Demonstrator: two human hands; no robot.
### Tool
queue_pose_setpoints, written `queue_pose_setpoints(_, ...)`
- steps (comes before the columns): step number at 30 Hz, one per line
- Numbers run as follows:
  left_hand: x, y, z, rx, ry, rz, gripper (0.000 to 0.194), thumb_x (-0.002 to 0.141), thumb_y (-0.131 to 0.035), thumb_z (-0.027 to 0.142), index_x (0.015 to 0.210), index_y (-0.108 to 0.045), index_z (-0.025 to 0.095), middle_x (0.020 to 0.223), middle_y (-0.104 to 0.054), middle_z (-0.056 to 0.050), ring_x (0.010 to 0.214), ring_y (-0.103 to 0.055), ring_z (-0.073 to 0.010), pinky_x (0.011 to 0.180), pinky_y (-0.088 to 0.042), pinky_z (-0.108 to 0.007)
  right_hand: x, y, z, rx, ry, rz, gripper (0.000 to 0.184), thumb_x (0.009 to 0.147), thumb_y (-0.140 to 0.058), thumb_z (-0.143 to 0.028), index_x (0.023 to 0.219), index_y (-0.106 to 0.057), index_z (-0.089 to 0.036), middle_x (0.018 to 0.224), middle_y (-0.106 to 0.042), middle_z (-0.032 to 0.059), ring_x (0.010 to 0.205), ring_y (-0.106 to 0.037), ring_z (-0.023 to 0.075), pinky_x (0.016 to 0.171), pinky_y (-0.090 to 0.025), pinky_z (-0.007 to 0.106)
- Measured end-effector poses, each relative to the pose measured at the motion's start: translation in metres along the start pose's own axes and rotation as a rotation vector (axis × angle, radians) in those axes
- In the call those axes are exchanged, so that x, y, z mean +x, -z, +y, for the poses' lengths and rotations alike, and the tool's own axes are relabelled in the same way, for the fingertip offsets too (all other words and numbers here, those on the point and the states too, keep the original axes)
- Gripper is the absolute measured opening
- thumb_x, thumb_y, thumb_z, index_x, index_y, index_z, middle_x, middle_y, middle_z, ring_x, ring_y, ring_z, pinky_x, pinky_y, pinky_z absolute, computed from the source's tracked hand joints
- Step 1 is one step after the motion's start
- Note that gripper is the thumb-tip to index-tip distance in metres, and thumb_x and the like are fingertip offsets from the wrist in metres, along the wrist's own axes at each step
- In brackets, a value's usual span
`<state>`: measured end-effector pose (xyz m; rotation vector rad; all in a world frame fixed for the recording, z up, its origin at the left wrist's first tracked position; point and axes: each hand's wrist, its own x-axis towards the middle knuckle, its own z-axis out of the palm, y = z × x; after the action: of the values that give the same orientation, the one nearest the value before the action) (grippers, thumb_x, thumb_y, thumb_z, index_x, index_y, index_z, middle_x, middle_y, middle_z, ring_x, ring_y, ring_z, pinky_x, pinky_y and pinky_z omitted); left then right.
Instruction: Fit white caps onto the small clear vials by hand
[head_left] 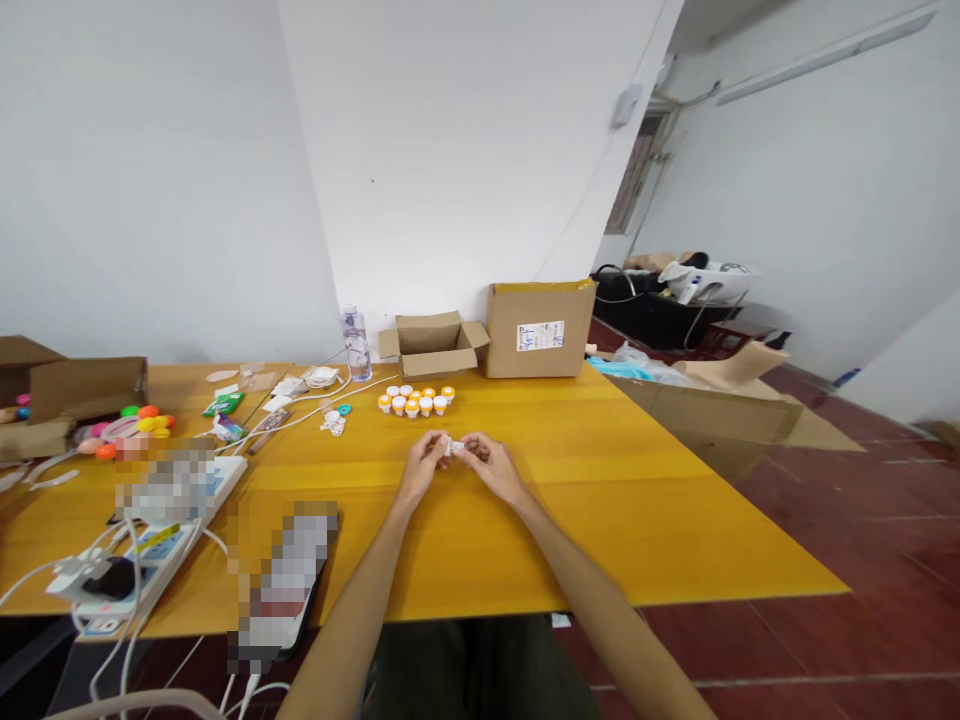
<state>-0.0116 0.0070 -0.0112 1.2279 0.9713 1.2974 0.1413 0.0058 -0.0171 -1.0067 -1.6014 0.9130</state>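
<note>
Above the middle of the wooden table [600, 500], my left hand [424, 464] and my right hand [492, 466] are close together with fingers bent. Between their fingertips is a small white piece with printing on it [455, 448], pinched from both sides. Its exact kind is too small to make out. Just beyond my hands stands a cluster of several small jars [412, 407] with white tops and orange-yellow bands. To their left lie a pile of small white pieces [333, 424] and a small teal ring [344, 409].
Behind the jars are an open cardboard box [438, 361], a larger closed box [536, 350] and a clear bottle [356, 345]. On my left lie a phone [289, 580], power strips with cables [161, 560], and a box [90, 390] beside colourful toys [154, 420].
</note>
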Motion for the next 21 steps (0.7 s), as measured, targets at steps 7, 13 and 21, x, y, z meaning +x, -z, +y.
queue_pose_setpoints(7,0.0000,-0.0001,-0.0010,-0.007,-0.032,0.006,0.035,0.064,-0.072,0.044,0.088,-0.068,0.019,0.084,-0.069,-0.004,0.072,-0.061,-0.0155,0.066,-0.049,-0.026,-0.0007,0.0011,-0.0009,-0.001,-0.020,-0.015,0.031,0.074,-0.062,-0.051,0.083,-0.059,-0.021,0.072,-0.065,0.0003,0.064,-0.059,0.0158,0.061,-0.048,0.028)
queue_pose_setpoints(13,-0.0006,-0.0008,-0.0023,-0.021,-0.012,0.034,0.037,0.067,-0.069,0.047,0.091,-0.067,0.018,0.091,-0.068,-0.006,0.073,-0.062,-0.0159,0.063,-0.049,-0.026,-0.0018,0.0010,-0.0032,-0.005,-0.025,-0.012,0.030,0.073,-0.063,-0.050,0.082,-0.060,-0.021,0.071,-0.064,0.0006,0.064,-0.059,0.0159,0.061,-0.047,0.028)
queue_pose_setpoints(21,-0.0004,-0.0010,0.0008,-0.023,-0.021,0.028,0.033,0.063,-0.073,0.039,0.089,-0.066,0.019,0.095,-0.068,-0.005,0.081,-0.063,-0.0174,0.071,-0.050,-0.027,-0.0023,0.0010,-0.0022,0.004,-0.018,-0.017,0.030,0.074,-0.063,-0.050,0.083,-0.059,-0.021,0.073,-0.066,0.0006,0.065,-0.060,0.0157,0.061,-0.047,0.028)
